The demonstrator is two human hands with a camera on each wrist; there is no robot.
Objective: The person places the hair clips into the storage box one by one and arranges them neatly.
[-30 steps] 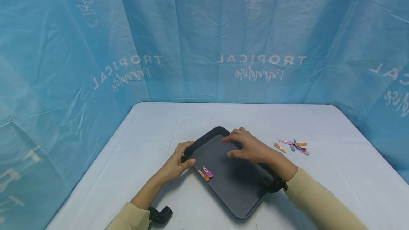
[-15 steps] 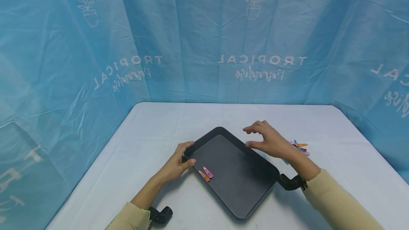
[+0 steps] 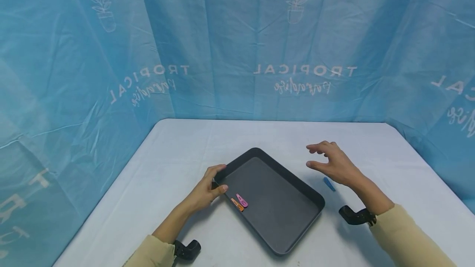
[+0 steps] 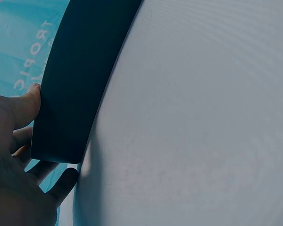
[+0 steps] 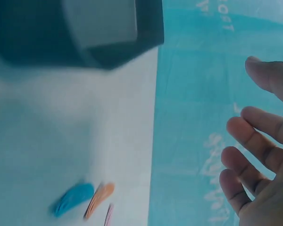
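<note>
A dark grey rectangular tray (image 3: 272, 205) lies at a slant on the white table. Inside it, near the left edge, a pink snap hair clip (image 3: 242, 200) lies beside an orange snap hair clip (image 3: 237, 204). My left hand (image 3: 205, 190) grips the tray's left corner, its thumb over the rim; the left wrist view shows the fingers (image 4: 63, 185) spread around that corner. To the right of the tray my right hand (image 3: 334, 166) hovers with fingers apart, holding nothing. Below it on the table is a blue snap hair clip (image 3: 329, 184).
In the right wrist view an orange clip (image 5: 99, 200) and part of a pink clip (image 5: 109, 215) lie near the blue one; in the head view the right hand and arm hide them. Blue printed curtains (image 3: 237, 44) stand behind and beside the table (image 3: 193, 143).
My right hand has moved right, from above the tray to over the table beside it. The left hand, tray and the two clips inside have stayed in place.
</note>
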